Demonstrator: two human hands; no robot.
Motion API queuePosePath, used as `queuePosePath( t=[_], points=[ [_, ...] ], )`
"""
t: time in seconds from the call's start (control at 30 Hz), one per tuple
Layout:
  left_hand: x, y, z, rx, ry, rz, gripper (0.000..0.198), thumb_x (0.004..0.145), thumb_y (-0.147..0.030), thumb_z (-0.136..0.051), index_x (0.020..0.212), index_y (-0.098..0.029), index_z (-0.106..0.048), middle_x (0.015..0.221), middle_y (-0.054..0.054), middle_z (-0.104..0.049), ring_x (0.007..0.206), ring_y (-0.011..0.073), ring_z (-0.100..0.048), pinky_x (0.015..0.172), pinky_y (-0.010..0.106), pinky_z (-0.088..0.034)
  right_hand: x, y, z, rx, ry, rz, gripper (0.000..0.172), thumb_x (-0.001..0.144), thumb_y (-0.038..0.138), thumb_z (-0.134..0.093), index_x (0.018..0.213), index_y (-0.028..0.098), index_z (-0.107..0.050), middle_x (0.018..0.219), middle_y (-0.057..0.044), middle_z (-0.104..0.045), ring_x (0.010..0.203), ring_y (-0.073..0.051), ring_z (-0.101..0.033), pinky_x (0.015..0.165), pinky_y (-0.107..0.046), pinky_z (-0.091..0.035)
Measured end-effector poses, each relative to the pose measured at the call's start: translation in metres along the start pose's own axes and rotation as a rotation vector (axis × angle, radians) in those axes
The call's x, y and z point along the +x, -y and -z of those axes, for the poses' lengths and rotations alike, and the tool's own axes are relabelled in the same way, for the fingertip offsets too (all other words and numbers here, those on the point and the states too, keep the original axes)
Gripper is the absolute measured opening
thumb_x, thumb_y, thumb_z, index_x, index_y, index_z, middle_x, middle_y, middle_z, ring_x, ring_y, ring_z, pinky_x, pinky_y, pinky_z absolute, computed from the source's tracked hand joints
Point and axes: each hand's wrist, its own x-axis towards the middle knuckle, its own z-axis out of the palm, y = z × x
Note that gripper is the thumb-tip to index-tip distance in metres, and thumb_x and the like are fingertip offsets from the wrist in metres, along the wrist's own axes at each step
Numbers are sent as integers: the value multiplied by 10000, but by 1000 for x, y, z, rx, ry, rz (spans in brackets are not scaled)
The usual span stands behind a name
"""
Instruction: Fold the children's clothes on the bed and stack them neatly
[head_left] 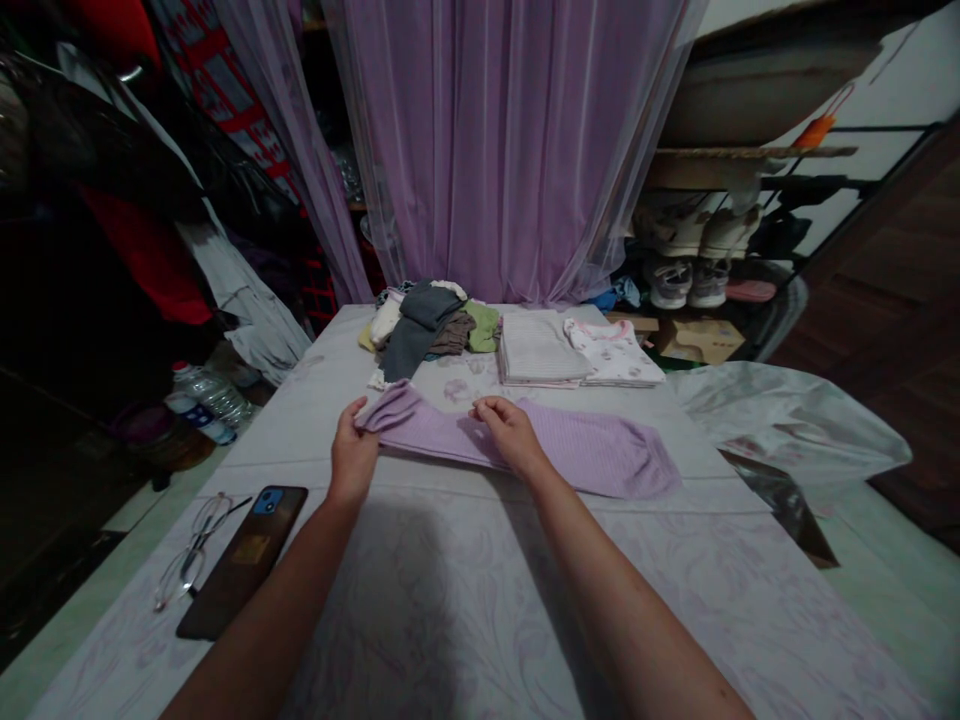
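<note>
A lilac ribbed garment [592, 452] lies stretched across the pale mattress [465, 590] in front of me. My left hand [352, 455] pinches its left end, which is lifted and folded over slightly. My right hand [510, 432] presses down on the garment's upper edge near its middle, fingers curled on the cloth. Behind the garment sit a heap of unfolded clothes [427, 325] in grey, brown, green and white, and two folded pieces, a striped one [540, 350] and a white printed one [615, 352].
A dark phone [244, 570] and a pair of glasses [191, 550] lie at the mattress's left edge. Plastic bottles [206, 400] stand on the floor at left. A lilac curtain [510, 140] hangs behind. Shoes on a rack [690, 260] and a plastic bag [787, 420] are at right.
</note>
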Motion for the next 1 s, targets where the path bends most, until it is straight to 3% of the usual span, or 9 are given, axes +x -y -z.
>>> queuePosePath(
  t=[0.13,0.27,0.37,0.47,0.53,0.6,0.77,0.87,1.0],
  points=[
    [1,12,19,-206,-163,272,635,762,-85,-597,1344,-266,-420,1126,58,-613,904,142,-646,768,345,-594,14,-12,4,-508,41,-14,216,839,308,-524,904,184,-689,903,-47,-727,818,-177,-644,777,-289,-464],
    [-10,29,28,-147,-256,327,793,721,-19,-571,1438,-255,-326,1151,85,-578,898,151,-636,748,330,-599,21,-10,3,-969,197,85,294,866,233,-517,1097,210,-698,1142,-74,-711,1045,-204,-626,923,-307,-411],
    [-14,39,40,109,-239,233,840,709,-54,-579,1478,-224,-287,1169,100,-577,941,186,-646,812,357,-588,25,-7,4,-1186,297,134,298,887,275,-519,1116,220,-700,1146,-91,-706,1090,-234,-604,957,-349,-376],
    [-13,43,52,518,-239,-28,730,734,-129,-583,1436,-181,-390,1369,142,-485,1159,238,-581,1018,390,-479,29,-10,7,-1280,336,149,282,883,304,-536,1088,221,-711,1123,-96,-703,1087,-254,-592,939,-374,-365],
    [-8,39,55,770,-164,-196,569,789,-204,-559,1355,-186,-503,1467,135,-421,1305,268,-474,1106,412,-382,32,-14,9,-1290,345,159,282,881,322,-549,1093,226,-709,1136,-93,-693,1101,-260,-578,930,-377,-362],
    [3,30,55,978,40,-281,432,852,-275,-510,1274,-216,-582,1456,104,-475,1364,280,-407,1138,451,-316,35,-17,10,-1281,352,148,287,886,338,-552,1102,230,-706,1150,-89,-685,1114,-261,-568,922,-374,-360],
    [37,10,48,1274,464,-278,417,924,-353,-403,1275,-223,-589,1359,91,-593,1284,273,-496,1111,503,-289,39,-17,7,-1268,329,120,234,879,301,-575,1049,220,-714,1111,-77,-696,1090,-239,-577,901,-344,-357],
    [49,4,46,1339,558,-340,408,881,-373,-473,1230,-218,-615,1280,100,-631,1202,279,-546,1050,463,-354,37,-16,6,-1309,329,192,209,895,279,-557,1007,201,-717,1057,-81,-706,1024,-225,-598,871,-330,-357],
    [42,0,45,1336,518,-485,267,816,-301,-542,1040,-207,-652,1087,95,-681,1096,275,-582,1053,473,-345,30,-18,8,-1372,347,309,232,928,264,-513,999,184,-719,1028,-101,-706,941,-210,-602,812,-319,-357]
  ],
)
